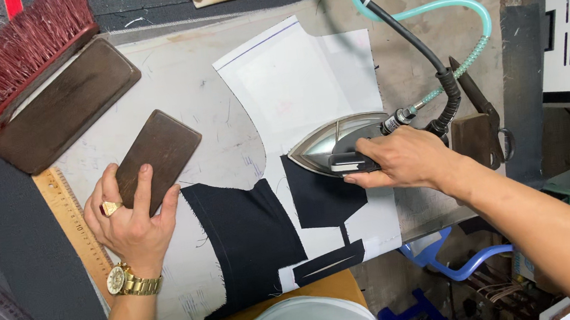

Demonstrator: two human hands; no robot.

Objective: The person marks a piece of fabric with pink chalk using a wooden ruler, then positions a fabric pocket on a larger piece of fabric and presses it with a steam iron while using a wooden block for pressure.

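Left hand [130,222] at 8 o'clock, fingers bent around the near end of a small brown wood block [158,159]. Thumb on top, gold ring on one finger, gold watch [128,281] on the wrist. Block flat on the white cloth [210,118], pointing up toward 1 o'clock.

Right hand [405,161] at 3 o'clock, closed tight around the black handle of the iron [336,146]. Shiny iron nose pointing to 9 o'clock, sitting on the white paper [305,80], just above a dark cloth piece [321,198]. Black cord and green hose [425,11] running from the back of the iron up to 12 o'clock.

Hands well apart, with a bigger dark cloth piece [247,238] lying between them at 6 o'clock.

Up at 10 o'clock, a big wood block [67,105] beside a brush [13,54] with red hairs. Yellow ruler [69,218] under the left hand, slanting down along the table edge. Scissors [481,111] at 3 o'clock, just past the right hand.
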